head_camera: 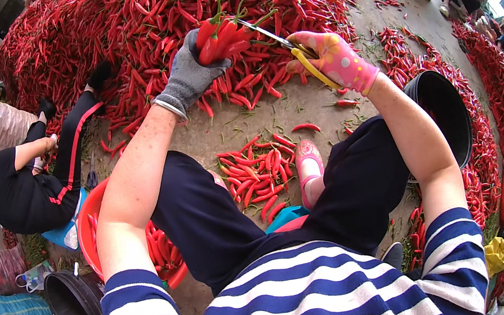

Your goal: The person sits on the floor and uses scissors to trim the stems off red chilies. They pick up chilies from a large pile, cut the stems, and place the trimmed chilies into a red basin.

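My left hand (189, 75), in a grey knit glove, grips a bunch of red chili peppers (222, 41) with their green stems pointing up and to the right. My right hand (333, 59), in a pink flowered glove, holds scissors with yellow handles (315, 70). The metal blades reach towards the stems of the bunch; whether they touch a stem is unclear. Behind both hands rises a large heap of red chili peppers (109, 36). On the floor between my feet lies a small pile of red peppers (259, 171), with cut green stems scattered beyond it.
A red basin (89, 237) with peppers stands left of my leg, beside a black bucket (73, 308). Another black bucket (445, 118) is at my right, by more peppers. A person in black (24, 182) sits at the left. Further people work at the far right.
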{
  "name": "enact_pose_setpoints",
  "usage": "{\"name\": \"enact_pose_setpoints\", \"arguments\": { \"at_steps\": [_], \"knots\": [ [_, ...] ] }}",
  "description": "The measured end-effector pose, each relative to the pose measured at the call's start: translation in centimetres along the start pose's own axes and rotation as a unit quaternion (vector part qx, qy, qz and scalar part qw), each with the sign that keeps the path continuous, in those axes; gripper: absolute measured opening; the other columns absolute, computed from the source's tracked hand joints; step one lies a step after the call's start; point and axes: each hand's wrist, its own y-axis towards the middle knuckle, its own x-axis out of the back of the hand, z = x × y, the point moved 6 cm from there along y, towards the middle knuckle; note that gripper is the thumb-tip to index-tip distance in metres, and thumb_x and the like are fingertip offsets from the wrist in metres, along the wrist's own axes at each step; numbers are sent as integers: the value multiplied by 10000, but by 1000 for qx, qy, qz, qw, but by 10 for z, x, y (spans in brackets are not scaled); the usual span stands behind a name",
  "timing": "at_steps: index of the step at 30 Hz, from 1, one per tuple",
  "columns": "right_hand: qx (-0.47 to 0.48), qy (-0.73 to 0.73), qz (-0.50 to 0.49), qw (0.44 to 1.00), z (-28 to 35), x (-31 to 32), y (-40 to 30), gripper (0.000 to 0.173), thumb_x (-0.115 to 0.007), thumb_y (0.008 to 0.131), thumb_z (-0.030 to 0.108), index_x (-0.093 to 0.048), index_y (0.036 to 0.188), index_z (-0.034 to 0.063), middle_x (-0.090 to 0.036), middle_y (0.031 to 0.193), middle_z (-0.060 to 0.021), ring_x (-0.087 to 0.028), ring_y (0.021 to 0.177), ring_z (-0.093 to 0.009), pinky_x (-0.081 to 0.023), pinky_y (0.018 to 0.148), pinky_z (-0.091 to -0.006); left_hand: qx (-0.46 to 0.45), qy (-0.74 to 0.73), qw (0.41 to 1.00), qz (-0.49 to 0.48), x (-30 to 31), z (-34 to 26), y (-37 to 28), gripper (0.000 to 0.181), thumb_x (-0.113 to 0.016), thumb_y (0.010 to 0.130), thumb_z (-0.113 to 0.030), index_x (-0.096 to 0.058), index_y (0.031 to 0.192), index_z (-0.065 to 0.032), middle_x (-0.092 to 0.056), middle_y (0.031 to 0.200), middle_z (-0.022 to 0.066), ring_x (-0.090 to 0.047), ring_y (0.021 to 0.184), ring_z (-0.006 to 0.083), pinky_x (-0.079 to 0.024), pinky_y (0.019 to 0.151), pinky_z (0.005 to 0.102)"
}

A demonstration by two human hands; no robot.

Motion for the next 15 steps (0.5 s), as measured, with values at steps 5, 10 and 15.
{"name": "enact_pose_setpoints", "arguments": {
  "at_steps": [5,10,15],
  "knots": [
    [-64,31,-13,997,-2,8,-8,396,-804,850,267,-640,1109,17,-521,730,51,-453,688,-45,-426,628,-231,-1,-63,998,7,4,-5,-3,731,-854,729,-108,-473,1352,-87,-611,1234,71,-595,1124,185,-481,996,355],
    [-22,16,-19,999,-3,6,-7,549,-822,831,305,-569,1230,25,-532,843,45,-475,774,-45,-437,677,-216,122,-232,963,67,-2,-2,-5,812,-874,721,-84,-443,1409,-93,-599,1284,56,-585,1160,164,-485,1014,350],
    [-25,91,-11,995,5,-5,-1,574,-825,830,281,-548,1264,27,-538,860,42,-481,788,-44,-445,694,-222,151,-238,950,137,-12,-11,-7,824,-874,705,-58,-452,1412,-88,-603,1288,51,-588,1159,162,-499,1002,348]
  ]
}}
